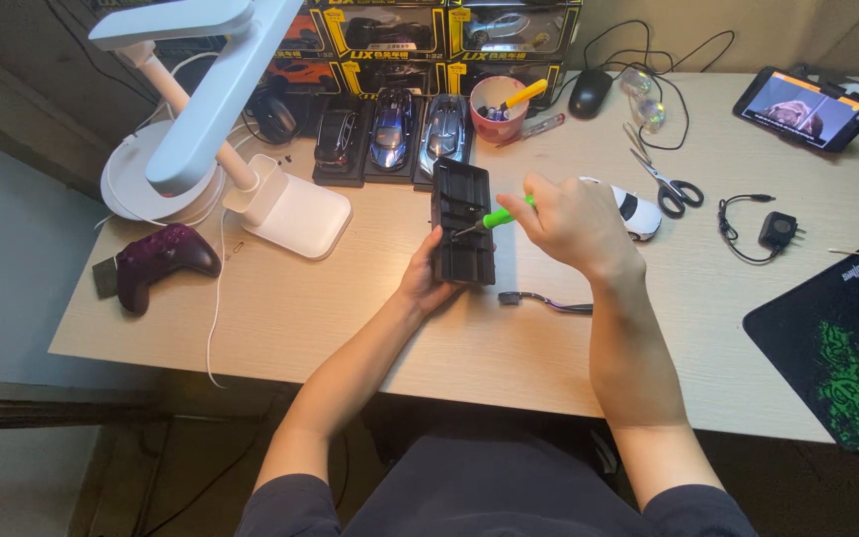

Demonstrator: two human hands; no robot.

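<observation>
My left hand (pixel 424 278) grips the near end of a black rectangular plastic base (pixel 463 204), tilted up off the wooden desk (pixel 509 348). My right hand (pixel 569 221) holds a green-handled screwdriver (pixel 502 215), its tip touching the base's surface near the middle. A white toy car (pixel 638 213) lies just behind my right hand, partly hidden by it.
Tweezers (pixel 546 299) lie near my right wrist. Behind stand three model cars (pixel 391 134), boxed cars, a pink cup (pixel 498 107), a mouse (pixel 590 91). A white lamp (pixel 211 109) and purple gamepad (pixel 156 261) sit left; scissors (pixel 670 185), charger (pixel 777 231), phone (pixel 803 107), black mousepad (pixel 837 338) sit right.
</observation>
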